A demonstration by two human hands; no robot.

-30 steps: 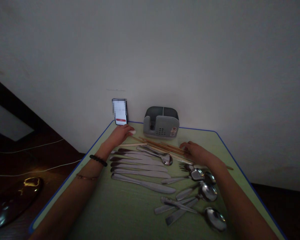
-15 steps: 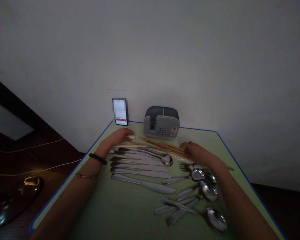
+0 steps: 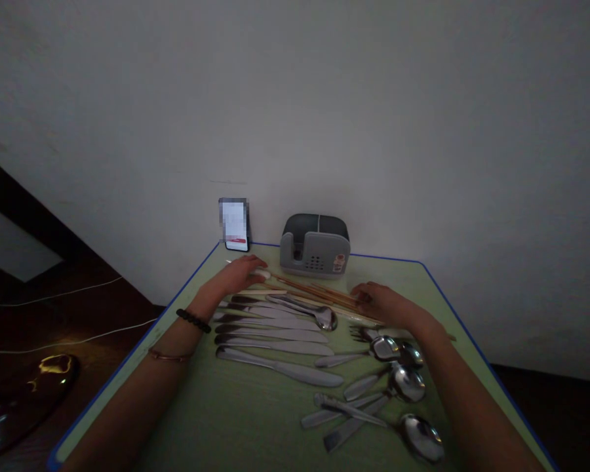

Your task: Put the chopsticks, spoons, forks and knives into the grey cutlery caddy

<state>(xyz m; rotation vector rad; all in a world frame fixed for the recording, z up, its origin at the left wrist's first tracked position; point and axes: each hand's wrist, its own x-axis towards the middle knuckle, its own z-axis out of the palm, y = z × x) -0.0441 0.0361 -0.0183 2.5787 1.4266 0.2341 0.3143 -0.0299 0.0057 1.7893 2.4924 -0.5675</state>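
Observation:
My left hand [image 3: 238, 275] lies palm down on the green table [image 3: 236, 419], fingers stretched over the left ends of several wooden chopsticks [image 3: 314, 292]. My right hand [image 3: 381, 303] rests on the right ends of the same chopsticks, fingers curled lightly over them. Between the hands lies a spoon [image 3: 305, 309]. Below it several table knives [image 3: 275, 341] lie in a row. Spoons and a fork [image 3: 393, 367] are spread under my right forearm.
A grey cutlery holder [image 3: 315, 247] stands at the table's far edge against the white wall. A phone [image 3: 235, 224] with a lit screen leans on the wall to its left. White cables [image 3: 54, 314] and a shiny dark object [image 3: 24, 400] lie on the dark floor at left.
My left hand drew back from the phone and settled on the chopstick ends. The right hand hardly moved. The camera tilted slightly.

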